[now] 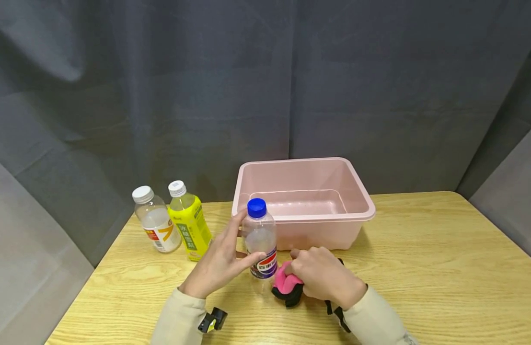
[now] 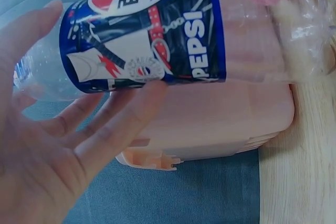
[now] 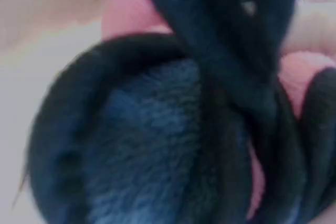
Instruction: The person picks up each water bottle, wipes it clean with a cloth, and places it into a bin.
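Observation:
A clear plastic Pepsi bottle with a blue cap stands upright before the bin. My left hand holds it, thumb at the front and fingers reaching round the far side. The left wrist view shows its blue Pepsi label close up. Just right of the bottle, my right hand grips a soft pink-and-black fabric item with black straps. That fabric fills the right wrist view, blurred, its black fuzzy face and pink parts showing; its exact kind is unclear.
Behind the hands is a pink plastic bin, its inside bare. On the left stand a white-capped bottle with a white label and a yellow-labelled bottle. A dark curtain hangs behind the wooden table.

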Tool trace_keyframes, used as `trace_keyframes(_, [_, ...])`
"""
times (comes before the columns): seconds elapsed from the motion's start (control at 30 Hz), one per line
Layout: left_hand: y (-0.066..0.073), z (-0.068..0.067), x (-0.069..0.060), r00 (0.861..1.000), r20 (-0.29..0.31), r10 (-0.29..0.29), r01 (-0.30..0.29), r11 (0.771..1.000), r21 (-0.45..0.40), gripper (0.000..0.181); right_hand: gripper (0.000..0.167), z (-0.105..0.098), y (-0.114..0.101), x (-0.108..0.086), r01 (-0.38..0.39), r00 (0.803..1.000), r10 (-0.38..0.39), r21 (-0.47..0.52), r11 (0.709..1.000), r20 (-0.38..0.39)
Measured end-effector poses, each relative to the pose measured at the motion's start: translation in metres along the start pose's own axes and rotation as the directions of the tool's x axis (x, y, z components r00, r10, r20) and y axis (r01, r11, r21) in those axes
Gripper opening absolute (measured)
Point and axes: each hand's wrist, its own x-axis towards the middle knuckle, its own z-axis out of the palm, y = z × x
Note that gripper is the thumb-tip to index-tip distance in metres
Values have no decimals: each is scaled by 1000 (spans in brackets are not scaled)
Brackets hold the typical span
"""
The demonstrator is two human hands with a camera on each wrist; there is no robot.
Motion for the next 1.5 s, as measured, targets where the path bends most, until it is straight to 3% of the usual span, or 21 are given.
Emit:
trace_keyframes(0.17, [-2,0,0,1000,7,13,-13,1000,-9,87,46,-10,5,-1,-4,981,2,-11,1000,-196])
trace_keyframes(0.33, [-2,0,-1,1000,6,24,-24,1000,18,90,51,-21,9,-1,10,924,6,41,999,-383])
trace_keyframes(0.43, [-2,0,-2,999,16,32,-32,999,1,91,55,-28,10,-1,22,873,15,71,997,-488])
trace_keyframes(0.6, [-4,-1,-3,998,35,48,-47,998,-46,91,58,-32,13,0,48,760,66,157,986,-646])
trace_keyframes(0.87, [-5,-1,-5,998,35,61,-59,997,-46,90,53,-32,13,4,105,605,202,329,938,-770])
trace_keyframes(0.97, [-5,-1,-4,998,33,46,-45,998,-38,91,54,-33,13,5,127,563,228,356,926,-794])
trace_keyframes(1.1, [-5,-1,-4,999,37,33,-32,999,-25,92,53,-34,13,5,126,556,240,366,922,-796])
trace_keyframes(1.17, [-5,-2,-4,999,42,34,-33,999,-26,91,52,-34,13,4,117,570,238,364,924,-786])
trace_keyframes(1.23, [-5,-2,-4,998,45,32,-30,999,-27,91,53,-34,13,3,97,605,214,337,936,-767])
trace_keyframes(1.37, [-4,-2,-3,999,44,30,-29,999,-21,92,60,-36,14,1,67,702,121,234,970,-702])
trace_keyframes(1.5, [-3,-3,-3,999,33,34,-33,999,-9,92,61,-41,13,-2,46,780,49,135,990,-624])
